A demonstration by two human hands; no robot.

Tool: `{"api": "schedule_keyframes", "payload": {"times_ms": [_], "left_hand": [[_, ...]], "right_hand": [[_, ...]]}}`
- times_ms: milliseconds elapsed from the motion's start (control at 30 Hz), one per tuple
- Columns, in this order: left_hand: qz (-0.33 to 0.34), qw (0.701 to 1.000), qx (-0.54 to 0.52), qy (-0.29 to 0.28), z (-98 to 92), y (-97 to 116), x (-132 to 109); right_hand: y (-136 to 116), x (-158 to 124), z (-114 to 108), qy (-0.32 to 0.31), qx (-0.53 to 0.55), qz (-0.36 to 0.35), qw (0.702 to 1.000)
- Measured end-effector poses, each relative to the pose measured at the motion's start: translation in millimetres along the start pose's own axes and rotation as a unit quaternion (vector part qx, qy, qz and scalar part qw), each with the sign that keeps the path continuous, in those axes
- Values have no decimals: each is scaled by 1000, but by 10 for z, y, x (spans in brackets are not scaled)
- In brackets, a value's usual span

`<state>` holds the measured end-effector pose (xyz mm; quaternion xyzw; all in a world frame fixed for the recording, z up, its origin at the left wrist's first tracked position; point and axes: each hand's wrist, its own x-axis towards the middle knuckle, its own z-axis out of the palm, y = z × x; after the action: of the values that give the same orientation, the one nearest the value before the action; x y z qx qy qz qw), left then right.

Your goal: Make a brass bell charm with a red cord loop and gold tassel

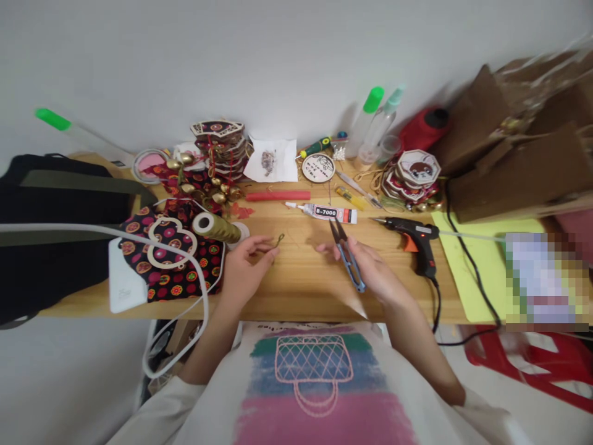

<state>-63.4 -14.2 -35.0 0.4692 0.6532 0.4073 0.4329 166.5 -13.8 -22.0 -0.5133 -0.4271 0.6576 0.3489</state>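
Observation:
My left hand point(245, 266) rests on the wooden table point(301, 290) and pinches a small gold-coloured knotted cord piece point(279, 240) between its fingertips. A thin thread runs from it toward my right hand. My right hand point(370, 269) is closed on a pair of blue thread snips point(346, 253), whose blades point away from me toward a tube of B-7000 glue point(327, 212). A spool of gold thread point(217, 227) lies just left of my left hand.
A black glue gun point(414, 238) with its cord lies to the right on the table. Patterned red-and-black fabric point(173, 259), a red stick point(278, 196), stacked badges point(414, 176), bottles point(370, 120) and cardboard boxes point(509, 154) crowd the back and sides.

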Motion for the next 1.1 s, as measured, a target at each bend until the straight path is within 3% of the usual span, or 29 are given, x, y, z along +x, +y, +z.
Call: {"api": "schedule_keyframes", "payload": {"times_ms": [67,167,333,567,900,1100], "left_hand": [[-37,996,-72,-22,11,55,-2],[-87,981,-161,-65,59,115,2],[-127,959,-226,-115,199,180,-1],[-135,958,-212,-135,315,204,-18],[-117,964,-169,-170,355,136,-44],[-101,971,-101,-192,299,122,-90]], "right_hand": [[-4,-19,3,-30,-46,-30,998],[-1,-21,54,-53,-16,-50,997],[-8,54,236,-27,62,-41,997],[59,139,319,56,97,-29,993],[79,179,320,79,29,-74,994],[80,197,280,101,42,-79,991]]}}
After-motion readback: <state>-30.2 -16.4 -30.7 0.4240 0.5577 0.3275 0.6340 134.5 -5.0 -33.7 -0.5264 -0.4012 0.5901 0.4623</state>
